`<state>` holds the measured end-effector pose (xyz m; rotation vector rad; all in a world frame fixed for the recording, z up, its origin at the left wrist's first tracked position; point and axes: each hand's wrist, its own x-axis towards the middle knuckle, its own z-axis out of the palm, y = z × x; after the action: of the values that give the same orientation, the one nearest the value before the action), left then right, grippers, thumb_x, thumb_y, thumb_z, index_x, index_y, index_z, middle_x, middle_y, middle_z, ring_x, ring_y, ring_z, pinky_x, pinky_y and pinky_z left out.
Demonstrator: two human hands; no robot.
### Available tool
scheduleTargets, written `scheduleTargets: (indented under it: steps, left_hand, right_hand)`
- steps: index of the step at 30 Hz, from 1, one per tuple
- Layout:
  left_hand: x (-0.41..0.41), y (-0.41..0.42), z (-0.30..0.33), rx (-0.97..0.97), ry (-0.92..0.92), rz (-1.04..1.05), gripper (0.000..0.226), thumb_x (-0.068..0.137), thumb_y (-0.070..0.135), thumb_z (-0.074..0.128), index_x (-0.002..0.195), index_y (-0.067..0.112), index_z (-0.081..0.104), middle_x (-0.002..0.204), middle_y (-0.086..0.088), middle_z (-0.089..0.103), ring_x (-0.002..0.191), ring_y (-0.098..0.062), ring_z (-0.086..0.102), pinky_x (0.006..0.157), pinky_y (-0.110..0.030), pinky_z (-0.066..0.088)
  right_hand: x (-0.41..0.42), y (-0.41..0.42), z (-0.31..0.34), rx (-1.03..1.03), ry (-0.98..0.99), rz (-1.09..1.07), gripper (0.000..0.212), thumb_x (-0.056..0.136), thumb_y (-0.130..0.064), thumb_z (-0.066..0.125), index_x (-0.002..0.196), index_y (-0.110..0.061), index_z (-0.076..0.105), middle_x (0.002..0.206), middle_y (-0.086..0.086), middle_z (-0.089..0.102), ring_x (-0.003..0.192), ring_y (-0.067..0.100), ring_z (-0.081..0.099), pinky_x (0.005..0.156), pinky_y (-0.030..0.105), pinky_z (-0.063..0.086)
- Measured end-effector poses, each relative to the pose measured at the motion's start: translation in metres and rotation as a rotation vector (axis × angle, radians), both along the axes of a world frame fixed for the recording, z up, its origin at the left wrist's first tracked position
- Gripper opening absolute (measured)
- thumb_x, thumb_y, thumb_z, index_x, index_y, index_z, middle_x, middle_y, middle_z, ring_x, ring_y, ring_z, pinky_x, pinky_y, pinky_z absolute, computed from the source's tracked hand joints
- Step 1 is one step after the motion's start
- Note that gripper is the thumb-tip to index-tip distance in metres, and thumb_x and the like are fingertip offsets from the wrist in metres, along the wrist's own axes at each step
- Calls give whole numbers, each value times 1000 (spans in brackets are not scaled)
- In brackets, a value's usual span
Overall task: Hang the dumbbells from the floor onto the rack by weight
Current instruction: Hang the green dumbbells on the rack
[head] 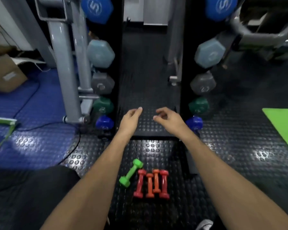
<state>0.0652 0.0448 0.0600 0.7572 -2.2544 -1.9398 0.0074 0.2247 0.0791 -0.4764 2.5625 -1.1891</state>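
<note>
Head view: left hand [131, 116] and right hand [167, 117] — fingers loosely curled, empty — hovering by black upright rack [119, 80]. Lime-green plastic dumbbell [131, 173], two red dumbbells [140, 183], two orange dumbbells [152, 184] grouped on black studded rubber floor [231, 146] — apparently awaiting hanging.

Black studded rubber floor [239, 146] gives way to blue studded matting [40, 138] at left, where a brown cardboard box [5, 73] sits beside grey steel machine posts [63, 72]; a bright green mat [284, 125] lies right.

Floor [223, 146] — glossy studded rubber.
</note>
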Motion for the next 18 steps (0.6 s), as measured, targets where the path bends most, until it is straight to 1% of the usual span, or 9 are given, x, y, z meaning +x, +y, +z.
scheduleTargets:
  steps: [3,5,7,9,11,12,15,17,18]
  left_hand:
    - [18,-14,-83,5,-193,45,61,90,56,64,130,10,66,127,-5,69,119,-21,62,110,-37,44]
    - [32,-23,-133,-16,-318,81,51,92,47,68,122,6,69,121,-11,71,116,-26,64,104,-35,47]
    - [49,-27,-175,-67,-465,63,50,91,44,70,123,7,66,119,-13,71,113,-29,65,94,-31,48]
    - [62,-29,-213,-95,-596,11,53,87,48,71,125,10,64,116,-11,69,110,-30,65,88,-30,49]
    - [69,-28,-241,-88,-650,-7,65,84,52,71,130,7,63,120,-13,69,111,-31,66,95,-34,52]
    - [70,-27,-252,-83,-662,-4,66,86,51,70,134,7,61,125,-15,68,116,-32,64,98,-34,51]
    - [69,-26,-272,-105,-667,11,54,94,42,66,133,5,62,130,-16,66,121,-32,61,98,-32,46]
    - [70,-26,-285,-124,-714,-2,54,93,41,67,133,6,62,131,-16,65,122,-32,60,100,-32,47]
    - [70,-26,-290,-139,-742,-10,56,90,41,69,134,7,61,133,-16,64,123,-31,60,101,-32,48]
  right_hand:
    - [11,-7,-69,104,-185,21,39,93,-41,71,125,-20,68,111,0,71,105,17,66,94,33,51]
    - [18,-13,-112,158,-299,37,37,93,-41,70,123,-20,68,113,3,72,98,16,66,85,29,52]
    - [23,-18,-153,226,-370,77,32,93,-40,69,118,-20,69,111,5,73,90,16,66,74,25,49]
    - [26,-25,-192,307,-411,119,33,94,-44,68,117,-21,70,114,2,72,96,17,65,81,26,48]
    - [29,-33,-221,341,-425,151,35,94,-47,67,117,-20,71,115,1,70,102,17,64,87,28,48]
    - [29,-38,-235,346,-423,160,35,93,-46,67,117,-20,71,116,1,70,105,17,64,88,29,48]
    - [30,-55,-270,334,-436,157,38,93,-41,68,124,-18,69,123,2,68,112,19,63,90,27,46]
    - [30,-65,-293,336,-423,163,42,94,-37,67,129,-15,67,126,4,69,119,22,63,96,29,45]
    - [29,-70,-304,347,-414,179,42,93,-37,66,129,-14,67,127,5,70,120,24,64,94,29,45]
